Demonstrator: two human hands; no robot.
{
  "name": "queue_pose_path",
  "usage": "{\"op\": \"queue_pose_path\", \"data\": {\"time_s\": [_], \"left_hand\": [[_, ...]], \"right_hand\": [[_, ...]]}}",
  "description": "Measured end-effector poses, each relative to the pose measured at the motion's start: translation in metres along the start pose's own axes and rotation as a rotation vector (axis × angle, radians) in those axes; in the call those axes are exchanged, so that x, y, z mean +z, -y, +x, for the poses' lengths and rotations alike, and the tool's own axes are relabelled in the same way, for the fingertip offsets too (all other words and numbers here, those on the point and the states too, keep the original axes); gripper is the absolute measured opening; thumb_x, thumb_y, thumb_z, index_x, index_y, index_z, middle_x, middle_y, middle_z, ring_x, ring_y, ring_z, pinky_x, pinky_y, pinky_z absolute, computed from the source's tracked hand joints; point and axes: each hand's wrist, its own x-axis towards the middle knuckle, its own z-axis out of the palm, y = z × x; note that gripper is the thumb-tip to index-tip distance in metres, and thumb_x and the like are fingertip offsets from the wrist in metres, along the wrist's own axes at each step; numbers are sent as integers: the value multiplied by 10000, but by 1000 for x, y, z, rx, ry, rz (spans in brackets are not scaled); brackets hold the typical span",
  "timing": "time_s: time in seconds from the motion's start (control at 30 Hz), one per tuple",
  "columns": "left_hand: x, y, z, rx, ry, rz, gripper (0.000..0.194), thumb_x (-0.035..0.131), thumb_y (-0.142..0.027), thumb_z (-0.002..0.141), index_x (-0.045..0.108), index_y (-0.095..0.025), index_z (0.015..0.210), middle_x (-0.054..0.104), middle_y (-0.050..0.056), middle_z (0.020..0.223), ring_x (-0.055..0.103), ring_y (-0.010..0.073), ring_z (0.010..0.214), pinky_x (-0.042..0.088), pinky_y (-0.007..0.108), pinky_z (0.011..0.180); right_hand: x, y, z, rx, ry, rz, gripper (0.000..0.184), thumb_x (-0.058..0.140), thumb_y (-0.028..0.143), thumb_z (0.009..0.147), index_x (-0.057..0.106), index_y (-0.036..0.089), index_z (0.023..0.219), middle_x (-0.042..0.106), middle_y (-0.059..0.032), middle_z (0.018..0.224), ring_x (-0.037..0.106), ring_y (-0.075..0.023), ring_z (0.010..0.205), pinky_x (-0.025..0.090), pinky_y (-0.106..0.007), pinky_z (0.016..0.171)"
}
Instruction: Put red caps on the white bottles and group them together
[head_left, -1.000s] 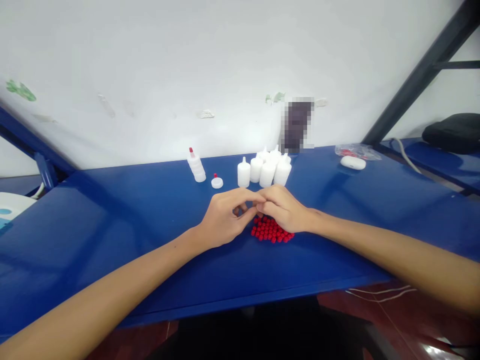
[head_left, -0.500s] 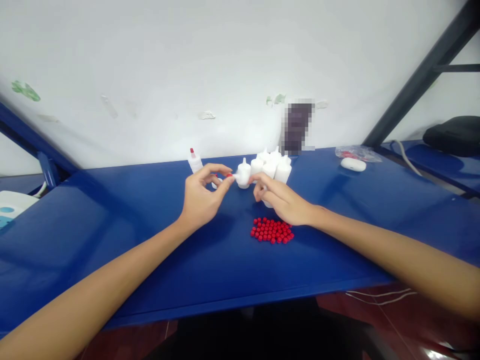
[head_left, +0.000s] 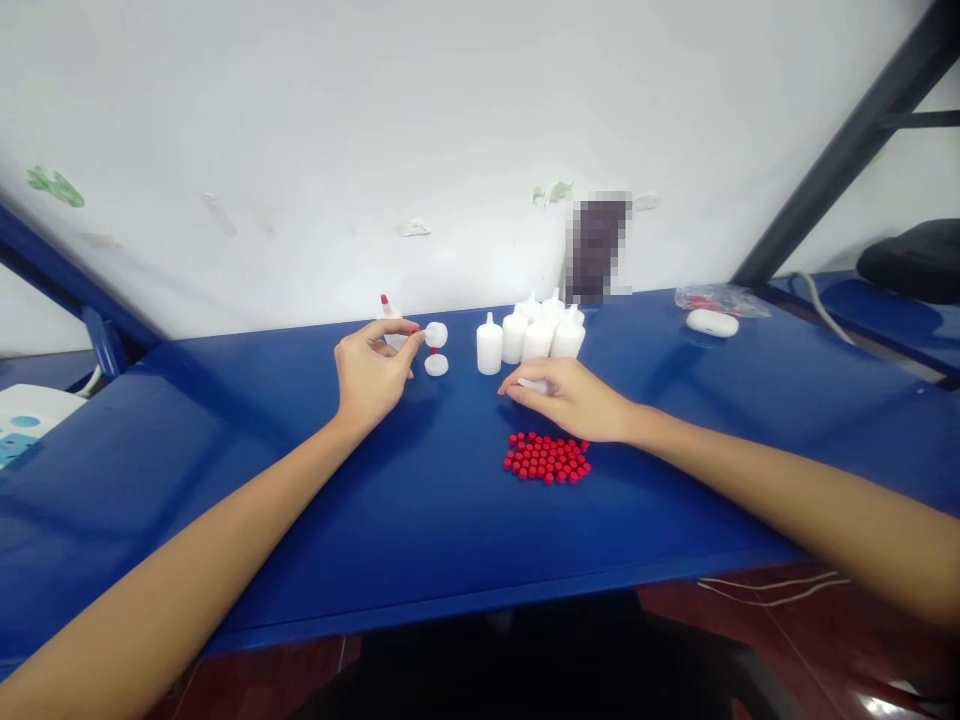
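My left hand (head_left: pixel 375 370) pinches the red tip of a white nozzle cap (head_left: pixel 436 335), whose wide end points right. Just below it, a second white nozzle cap (head_left: pixel 436 366) with a red tip stands on the blue table. Behind my left hand is a white bottle with a red-tipped nozzle (head_left: pixel 389 312), partly hidden. My right hand (head_left: pixel 566 400) is closed around a small white nozzle piece (head_left: pixel 534 385), mostly covered by the fingers. A white bottle with a bare nozzle (head_left: pixel 490 347) stands between the hands. Small red caps (head_left: pixel 547 460) lie grouped in front of my right hand.
Several white nozzle bottles (head_left: pixel 538 335) stand together near the wall. Farther right lie a white rounded case (head_left: pixel 712 323) and a clear plastic bag (head_left: pixel 724 299) with red pieces. A white device (head_left: pixel 34 415) sits at the far left. The table's front edge (head_left: pixel 510 598) runs below.
My left hand has moved left with the red-tipped nozzle cap, away from my right hand. The right fingers have drawn together around the white nozzle piece, staying near the same spot.
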Motion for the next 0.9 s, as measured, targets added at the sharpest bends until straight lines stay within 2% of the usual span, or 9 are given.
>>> {"op": "queue_pose_path", "data": {"time_s": [0.1, 0.2, 0.37, 0.47, 0.53, 0.63, 0.7, 0.8, 0.9], "left_hand": [[-1, -1, -1, 53, -32, -6, 172, 714, -350, 809, 759, -199, 877, 708, -11, 677, 595, 103, 483, 489, 248, 583], [0, 1, -1, 123, -39, -17, 180, 688, -341, 830, 759, -195, 908, 748, 26, 966, 604, 85, 547, 492, 236, 590], [4, 6, -2, 204, 60, 67, 176, 656, -274, 835, 761, -199, 954, 747, 28, 970, 613, 98, 606, 490, 243, 651], [2, 2, -3, 272, 61, 71, 228, 617, -258, 847, 735, -202, 1033, 731, 32, 961, 617, 124, 682, 490, 270, 715], [-2, -4, -4, 366, 73, 69, 156, 590, -262, 846, 726, -191, 876, 696, 37, 882, 598, 149, 731, 476, 300, 743], [-5, -16, -10, 528, 327, 81, 339, 527, -237, 842, 499, -178, 510, 541, 7, 596, 495, 139, 618, 423, 317, 698], [-5, -25, -17, 568, 595, 71, 389, 491, -207, 854, 377, -181, 483, 408, -30, 477, 383, 108, 503, 377, 292, 614], [0, -37, -28, 542, 870, 100, 200, 497, -224, 897, 521, -188, 701, 424, -68, 489, 371, 92, 449, 333, 251, 531], [5, -43, -36, 626, 946, 222, 149, 511, -288, 930, 589, -184, 1001, 600, -22, 702, 520, 117, 566, 370, 248, 568]], "right_hand": [[0, 0, 0, -8, -12, -22, 232, 527, 264, 948, 740, 189, 999, 750, -52, 1020, 679, -203, 946, 496, -323, 836], [-1, 0, -1, -13, -21, -43, 214, 535, 217, 925, 735, 186, 995, 747, -52, 1014, 676, -201, 941, 489, -317, 833], [-1, 0, 1, -9, -14, -49, 205, 534, 155, 877, 722, 182, 955, 732, -51, 979, 665, -196, 911, 476, -315, 832], [-1, 1, 1, 2, -13, -37, 207, 525, 132, 838, 704, 182, 932, 716, -43, 965, 648, -191, 892, 462, -310, 822], [-2, 3, 0, 9, -23, -31, 188, 504, 134, 822, 678, 178, 876, 700, -32, 905, 625, -180, 828, 449, -295, 766], [-4, 7, -2, 5, -91, -42, 138, 473, 161, 798, 577, 176, 708, 596, 0, 699, 517, -146, 653, 384, -270, 634], [-6, 9, -3, -18, -147, -41, 147, 454, 174, 789, 509, 184, 653, 514, 15, 622, 449, -132, 593, 343, -270, 595], [-7, 11, -4, -63, -174, -31, 143, 433, 167, 787, 495, 185, 659, 500, 14, 619, 444, -129, 585, 338, -273, 603], [-7, 10, -3, -93, -182, -62, 131, 445, 160, 779, 510, 180, 667, 527, -1, 661, 474, -136, 616, 349, -273, 623]]}}
